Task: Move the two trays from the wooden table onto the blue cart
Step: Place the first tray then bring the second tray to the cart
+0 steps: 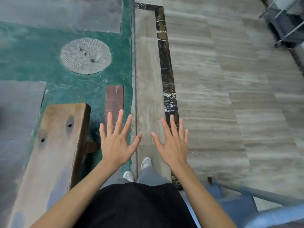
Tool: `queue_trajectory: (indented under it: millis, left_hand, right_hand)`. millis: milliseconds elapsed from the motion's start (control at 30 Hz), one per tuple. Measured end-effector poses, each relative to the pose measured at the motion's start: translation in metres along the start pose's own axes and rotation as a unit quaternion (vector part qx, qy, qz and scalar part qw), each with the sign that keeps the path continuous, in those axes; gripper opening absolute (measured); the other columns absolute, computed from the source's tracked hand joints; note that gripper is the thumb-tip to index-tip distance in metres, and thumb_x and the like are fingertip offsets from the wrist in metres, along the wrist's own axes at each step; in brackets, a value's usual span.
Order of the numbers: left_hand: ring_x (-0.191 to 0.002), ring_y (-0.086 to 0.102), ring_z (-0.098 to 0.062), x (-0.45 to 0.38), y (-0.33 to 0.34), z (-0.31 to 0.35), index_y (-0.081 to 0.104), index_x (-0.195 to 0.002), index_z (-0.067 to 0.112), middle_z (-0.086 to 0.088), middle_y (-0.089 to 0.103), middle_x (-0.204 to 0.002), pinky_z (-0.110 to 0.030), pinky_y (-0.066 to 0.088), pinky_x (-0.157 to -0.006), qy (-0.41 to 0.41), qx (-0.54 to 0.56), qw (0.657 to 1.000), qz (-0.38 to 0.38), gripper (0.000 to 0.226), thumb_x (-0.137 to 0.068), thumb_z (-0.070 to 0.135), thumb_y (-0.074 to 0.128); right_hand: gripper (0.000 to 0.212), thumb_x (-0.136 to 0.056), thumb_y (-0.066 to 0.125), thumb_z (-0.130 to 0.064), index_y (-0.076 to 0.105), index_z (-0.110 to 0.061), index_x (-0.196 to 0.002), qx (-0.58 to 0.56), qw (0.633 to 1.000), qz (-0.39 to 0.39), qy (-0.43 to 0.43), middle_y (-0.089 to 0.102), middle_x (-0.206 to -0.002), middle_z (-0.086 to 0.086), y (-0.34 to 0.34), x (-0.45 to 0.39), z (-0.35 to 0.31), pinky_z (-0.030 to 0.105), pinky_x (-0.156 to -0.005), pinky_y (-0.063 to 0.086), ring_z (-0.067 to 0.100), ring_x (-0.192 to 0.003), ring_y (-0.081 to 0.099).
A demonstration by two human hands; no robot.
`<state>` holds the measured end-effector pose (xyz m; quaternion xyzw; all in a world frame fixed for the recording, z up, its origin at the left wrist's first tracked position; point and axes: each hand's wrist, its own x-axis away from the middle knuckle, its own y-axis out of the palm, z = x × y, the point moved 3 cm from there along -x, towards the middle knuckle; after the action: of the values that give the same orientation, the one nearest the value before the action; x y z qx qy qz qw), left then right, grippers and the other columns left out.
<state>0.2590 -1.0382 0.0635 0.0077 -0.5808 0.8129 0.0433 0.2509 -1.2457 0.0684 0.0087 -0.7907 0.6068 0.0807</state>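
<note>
My left hand (117, 139) and my right hand (172, 143) are stretched out in front of me, palms down, fingers spread, holding nothing. They hover over the floor, above my white shoes (145, 162). A thick wooden plank, part of the wooden table or a bench (54, 153), runs along my lower left. Part of the blue cart (236, 204), with a grey tube rail, shows at the bottom right, close to my right arm. No tray is in view.
The floor is green carpet (49, 55) with grey patches and a round patterned disc (85, 55) on the left, and grey striped tile (222, 96) with a dark marble strip on the right. A dark wheeled metal frame (286, 27) stands at the top right.
</note>
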Motion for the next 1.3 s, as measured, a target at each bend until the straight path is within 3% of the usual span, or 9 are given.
queue_trajectory:
  millis: [167, 400, 500, 667, 867, 1067, 1300]
  left_hand:
    - [-0.156, -0.011, -0.030, -0.040, 0.002, -0.035, 0.020, -0.160, 0.035, 0.003, 0.006, -0.171, -0.062, 0.006, -0.122, -0.060, 0.008, 0.998, 0.004, 0.080, -0.092, 0.077, 0.018]
    - [-0.157, -0.007, -0.031, -0.149, 0.012, -0.087, 0.024, -0.159, 0.035, 0.003, 0.009, -0.171, -0.059, 0.003, -0.122, -0.127, -0.011, 0.992, 0.001, 0.082, -0.091, 0.079, 0.013]
    - [-0.156, -0.013, -0.028, -0.200, 0.006, -0.104, 0.017, -0.160, 0.037, 0.006, 0.002, -0.171, -0.057, -0.003, -0.122, -0.148, -0.024, 0.988, -0.024, 0.081, -0.091, 0.077, 0.016]
    - [-0.157, -0.008, -0.028, -0.280, 0.004, -0.127, 0.015, -0.161, 0.035, 0.005, 0.007, -0.171, -0.057, 0.002, -0.122, -0.138, -0.053, 0.989, -0.025, 0.080, -0.092, 0.075, 0.024]
    - [-0.157, -0.005, -0.029, -0.336, -0.005, -0.166, 0.015, -0.161, 0.035, 0.004, 0.009, -0.171, -0.058, 0.003, -0.123, -0.204, -0.050, 0.978, -0.015, 0.077, -0.094, 0.071, 0.030]
    - [-0.157, 0.002, -0.030, -0.384, -0.014, -0.218, 0.022, -0.160, 0.035, 0.004, 0.014, -0.170, -0.057, 0.004, -0.122, -0.266, -0.015, 0.964, 0.004, 0.075, -0.094, 0.071, 0.026]
    - [-0.157, -0.005, -0.026, -0.458, -0.040, -0.314, 0.016, -0.160, 0.038, 0.008, 0.006, -0.170, -0.056, 0.000, -0.124, -0.365, 0.030, 0.930, 0.015, 0.076, -0.093, 0.074, 0.018]
  right_hand:
    - [0.080, -0.093, 0.014, -0.081, 0.009, -0.040, -0.162, 0.016, 0.998, -0.047, -0.037, -0.006, -0.171, -0.008, 0.017, -0.066, -0.034, 0.051, -0.126, 0.005, 0.021, -0.156, -0.014]
    - [0.083, -0.090, 0.008, -0.084, 0.002, -0.041, -0.161, 0.059, 0.992, -0.087, -0.068, -0.012, -0.170, -0.009, 0.046, -0.204, -0.075, 0.050, -0.126, -0.006, 0.019, -0.155, -0.020]
    - [0.083, -0.091, 0.009, -0.083, 0.001, -0.040, -0.162, 0.068, 0.988, -0.117, -0.074, -0.013, -0.170, -0.008, 0.052, -0.259, -0.094, 0.051, -0.125, -0.007, 0.021, -0.155, -0.020]
    - [0.083, -0.091, 0.006, -0.082, 0.003, -0.040, -0.162, 0.082, 0.979, -0.140, -0.122, -0.011, -0.170, -0.007, 0.059, -0.338, -0.128, 0.052, -0.125, -0.006, 0.022, -0.156, -0.018]
    - [0.079, -0.093, 0.009, -0.080, 0.006, -0.041, -0.162, 0.087, 0.971, -0.149, -0.165, -0.006, -0.171, -0.006, 0.057, -0.420, -0.178, 0.052, -0.125, -0.005, 0.022, -0.156, -0.015]
    - [0.079, -0.093, 0.008, -0.079, 0.007, -0.040, -0.162, 0.120, 0.951, -0.159, -0.235, -0.005, -0.171, -0.005, 0.075, -0.491, -0.246, 0.053, -0.125, -0.003, 0.023, -0.157, -0.012]
    - [0.080, -0.092, 0.009, -0.079, 0.007, -0.040, -0.162, 0.161, 0.925, -0.180, -0.294, -0.004, -0.172, -0.005, 0.096, -0.586, -0.370, 0.051, -0.125, -0.003, 0.024, -0.157, -0.012]
